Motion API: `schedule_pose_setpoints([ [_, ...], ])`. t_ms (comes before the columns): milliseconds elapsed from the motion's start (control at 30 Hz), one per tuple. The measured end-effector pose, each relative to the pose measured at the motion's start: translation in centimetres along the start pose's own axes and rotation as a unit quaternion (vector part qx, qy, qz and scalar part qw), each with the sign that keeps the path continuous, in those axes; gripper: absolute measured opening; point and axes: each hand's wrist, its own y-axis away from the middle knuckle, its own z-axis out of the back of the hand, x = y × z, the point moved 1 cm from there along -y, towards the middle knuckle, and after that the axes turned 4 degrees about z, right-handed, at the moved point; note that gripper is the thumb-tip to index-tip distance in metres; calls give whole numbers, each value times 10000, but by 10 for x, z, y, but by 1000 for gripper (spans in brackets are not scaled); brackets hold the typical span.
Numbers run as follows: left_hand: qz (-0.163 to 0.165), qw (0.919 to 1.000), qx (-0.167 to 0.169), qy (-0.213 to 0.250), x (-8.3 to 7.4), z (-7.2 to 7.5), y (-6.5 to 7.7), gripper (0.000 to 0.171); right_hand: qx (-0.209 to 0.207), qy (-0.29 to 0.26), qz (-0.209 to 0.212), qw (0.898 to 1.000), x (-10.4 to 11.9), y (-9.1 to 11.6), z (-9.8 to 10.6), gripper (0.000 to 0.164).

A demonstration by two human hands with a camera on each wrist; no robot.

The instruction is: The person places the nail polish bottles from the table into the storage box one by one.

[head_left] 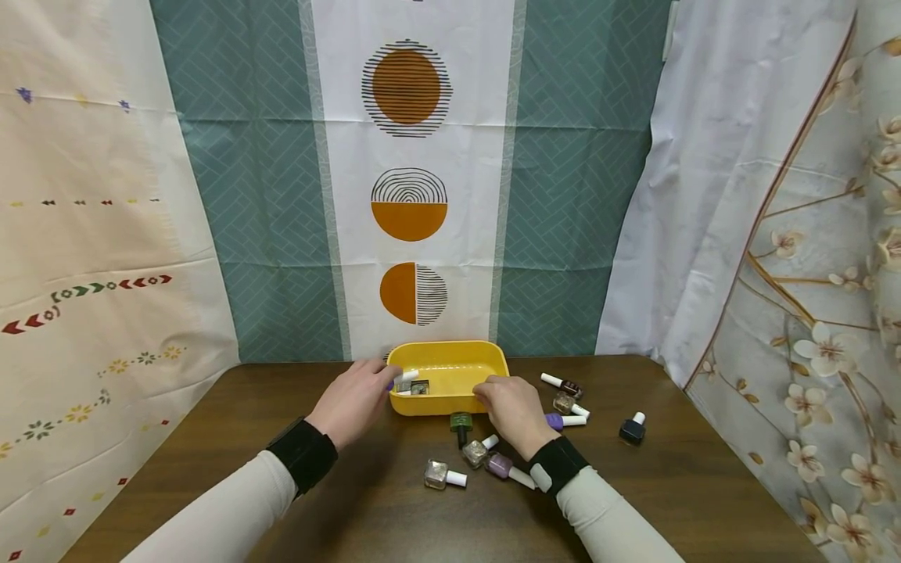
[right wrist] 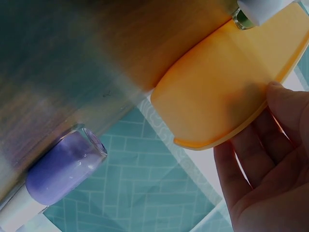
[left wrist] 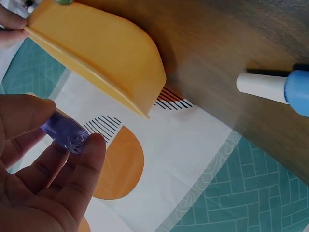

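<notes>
Clock positions refer to the head view: the dial is centred on the yellow tray (head_left: 422,406), with 12 o'clock away from the person. Light sleeves (head_left: 232,504) enter at 7 and 5 o'clock, each ending in a black wrist band (head_left: 303,455).

The bench (head_left: 690,493) is dark brown with a faint sheen and rounded far corners. It carries, nearest first, a silver glitter bottle (head_left: 436,475) at 6 o'clock, a mauve bottle (head_left: 499,466) at 5, a second glitter bottle (head_left: 475,453) beside it, and a navy bottle (head_left: 631,432) between 3 and 4. A green bottle (head_left: 461,422) lies at 6, near the tray wall. A gold glitter bottle (head_left: 564,403) and a dark red bottle (head_left: 572,389) lie at 3.

Right hand (head_left: 517,410), 4 o'clock: fingers clamped on the tray rim. Left hand (head_left: 357,400), 9 o'clock: fingers clamped on a violet bottle (left wrist: 65,131), held at the tray's 9 o'clock end. Small bottles (head_left: 419,387) lie inside that end.

The tray stands near the far bench edge. Behind it hangs a teal cloth (head_left: 577,180) with a white centre panel (head_left: 345,156) at 12, printed with orange discs. Cream embroidered cloth (head_left: 105,242) hangs between 9 and 10, white drape (head_left: 718,156) at 2, floral curtain (head_left: 816,297) between 2 and 3.
</notes>
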Motion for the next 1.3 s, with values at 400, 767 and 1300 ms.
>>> schedule_pose_setpoints([
  [400, 241, 9994, 236, -122, -7, 0, -19, 43, -3, 67, 13, 10000, -1, 1, -1, 8],
  [767, 199, 9991, 296, -221, -6, -12, -32, 35, -19, 53, 75, 10000, 0, 0, 1, 7],
  [1300, 436, 9971, 565, -249, -3, -22, -47, 35, -70, 100, 102, 9999, 0, 0, 0, 5],
])
